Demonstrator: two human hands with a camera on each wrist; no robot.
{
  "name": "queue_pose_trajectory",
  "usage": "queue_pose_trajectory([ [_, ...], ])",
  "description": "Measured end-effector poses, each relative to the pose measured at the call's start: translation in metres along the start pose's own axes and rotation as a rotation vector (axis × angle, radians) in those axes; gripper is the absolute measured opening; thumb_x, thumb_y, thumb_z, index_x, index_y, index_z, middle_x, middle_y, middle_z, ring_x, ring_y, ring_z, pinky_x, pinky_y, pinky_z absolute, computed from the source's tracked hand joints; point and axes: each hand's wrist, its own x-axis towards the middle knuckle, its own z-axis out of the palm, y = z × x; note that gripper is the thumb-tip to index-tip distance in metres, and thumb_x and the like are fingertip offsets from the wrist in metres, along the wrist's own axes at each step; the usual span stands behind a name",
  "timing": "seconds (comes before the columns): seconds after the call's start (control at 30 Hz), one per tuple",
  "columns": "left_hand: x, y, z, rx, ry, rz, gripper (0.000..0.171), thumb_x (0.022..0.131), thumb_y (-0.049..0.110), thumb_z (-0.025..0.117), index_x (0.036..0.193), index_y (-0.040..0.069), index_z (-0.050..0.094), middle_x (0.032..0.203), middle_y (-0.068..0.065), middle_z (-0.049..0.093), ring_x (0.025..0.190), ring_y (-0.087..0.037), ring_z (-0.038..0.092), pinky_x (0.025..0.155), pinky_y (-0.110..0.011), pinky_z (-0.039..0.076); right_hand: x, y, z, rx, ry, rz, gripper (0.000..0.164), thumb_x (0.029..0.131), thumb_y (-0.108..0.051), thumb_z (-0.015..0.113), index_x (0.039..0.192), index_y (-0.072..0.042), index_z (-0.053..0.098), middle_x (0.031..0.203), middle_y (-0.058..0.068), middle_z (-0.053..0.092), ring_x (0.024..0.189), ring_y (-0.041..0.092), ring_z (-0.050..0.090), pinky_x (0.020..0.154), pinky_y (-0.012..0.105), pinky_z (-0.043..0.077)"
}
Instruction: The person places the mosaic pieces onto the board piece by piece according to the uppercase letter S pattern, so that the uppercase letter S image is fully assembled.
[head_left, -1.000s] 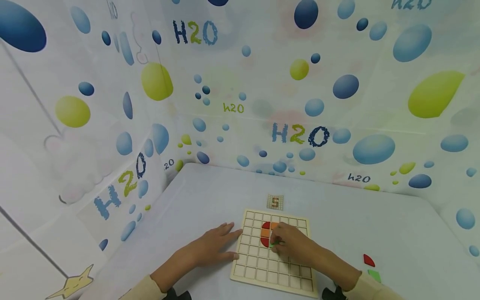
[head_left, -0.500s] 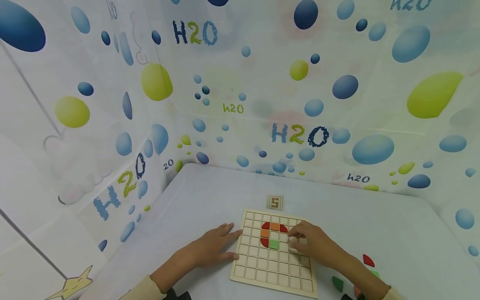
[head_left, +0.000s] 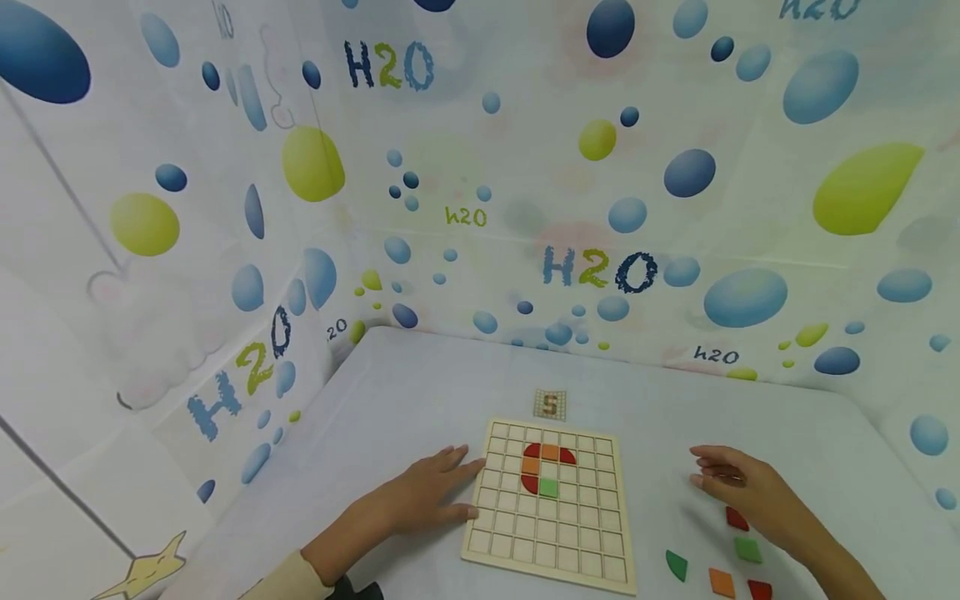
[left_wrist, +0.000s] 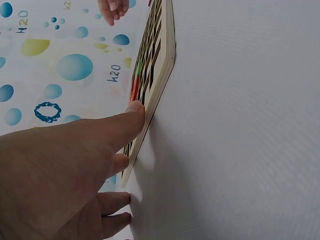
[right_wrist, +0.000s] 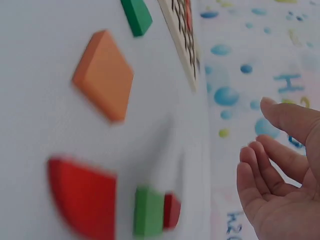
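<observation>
A pale wooden grid board lies on the white table. Set in its upper cells are three red quarter-round pieces, two orange squares and a light green square. My left hand has its fingers spread, thumb and fingertips at the board's left edge; in the left wrist view the thumb rests on the rim. To the right of the board, my right hand hovers with relaxed fingers and nothing in them. Below it lie a red piece and a green square.
More loose pieces lie near the front right: a dark green quarter-round, an orange square and a red quarter-round. A small pattern card lies behind the board. Printed sheets wall in the table.
My right hand has left the board and moved right, over the loose pieces. The green square and upper red piece on the board are uncovered. My left hand stays put.
</observation>
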Motion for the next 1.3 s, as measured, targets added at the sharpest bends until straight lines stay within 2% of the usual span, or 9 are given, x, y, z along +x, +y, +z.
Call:
queue_pose_trajectory([
  [0.1,0.0,0.0,-0.001,0.003,0.002,-0.003,0.079,0.1,0.066,0.059,0.165,0.027,0.038,0.172,-0.014,0.032,0.159,-0.037,0.03,0.122,-0.061,0.035,-0.005,0.018,-0.01,0.017,0.001,0.085,0.066,0.102,-0.04,0.071,0.149,0.004,0.053,0.132,0.019,0.068,0.114,0.029,0.068,0.09,0.038,0.064],
  [0.23,0.0,0.001,-0.002,-0.01,-0.001,-0.002,0.079,0.1,0.065,0.06,0.165,0.026,0.039,0.172,-0.015,0.033,0.159,-0.037,0.03,0.123,-0.061,0.035,-0.009,0.042,-0.013,0.015,-0.018,0.174,0.071,0.103,-0.042,0.07,0.148,0.008,0.05,0.132,0.025,0.066,0.115,0.033,0.067,0.094,0.048,0.062],
  [0.43,-0.001,0.0,-0.001,-0.014,0.0,0.001,0.078,0.101,0.065,0.059,0.165,0.025,0.039,0.172,-0.015,0.032,0.159,-0.037,0.03,0.123,-0.061,0.034,-0.009,0.061,-0.01,0.022,-0.084,0.243,0.081,0.098,-0.047,0.075,0.149,0.01,0.048,0.139,0.029,0.062,0.12,0.035,0.065,0.099,0.052,0.059],
  [0.53,0.0,-0.002,0.0,-0.011,0.008,0.006,0.078,0.101,0.065,0.058,0.165,0.025,0.039,0.172,-0.015,0.032,0.159,-0.037,0.03,0.123,-0.061,0.034,-0.008,0.063,-0.009,0.013,-0.105,0.242,0.086,0.095,-0.051,0.077,0.149,0.01,0.048,0.142,0.03,0.059,0.123,0.037,0.062,0.102,0.054,0.057],
  [0.67,0.001,-0.004,0.001,-0.01,0.016,0.012,0.079,0.101,0.066,0.058,0.165,0.025,0.038,0.172,-0.015,0.032,0.159,-0.037,0.03,0.123,-0.061,0.035,-0.008,0.062,-0.01,-0.026,-0.114,0.197,0.083,0.094,-0.048,0.079,0.146,0.01,0.05,0.141,0.03,0.06,0.123,0.039,0.062,0.102,0.053,0.056],
  [0.9,0.001,-0.003,0.002,-0.018,0.019,0.009,0.079,0.1,0.066,0.058,0.165,0.025,0.039,0.172,-0.015,0.032,0.159,-0.037,0.03,0.123,-0.061,0.034,-0.007,0.061,-0.009,-0.054,-0.114,0.156,0.067,0.095,-0.04,0.079,0.137,0.009,0.059,0.131,0.021,0.067,0.115,0.029,0.064,0.099,0.048,0.059],
  [1.13,0.0,-0.001,0.001,-0.011,0.012,0.003,0.079,0.1,0.066,0.059,0.165,0.027,0.039,0.172,-0.015,0.032,0.159,-0.038,0.03,0.122,-0.063,0.035,-0.01,0.061,-0.006,-0.104,-0.111,0.141,0.061,0.092,-0.037,0.083,0.129,0.007,0.064,0.123,0.014,0.071,0.109,0.026,0.065,0.098,0.05,0.059],
  [1.3,-0.001,0.001,0.0,-0.009,0.013,0.003,0.079,0.1,0.066,0.059,0.165,0.027,0.039,0.172,-0.015,0.032,0.159,-0.037,0.03,0.122,-0.062,0.035,-0.011,0.06,-0.005,-0.139,-0.101,0.117,0.05,0.094,-0.031,0.082,0.125,0.004,0.066,0.118,0.006,0.069,0.104,0.021,0.062,0.091,0.042,0.062],
])
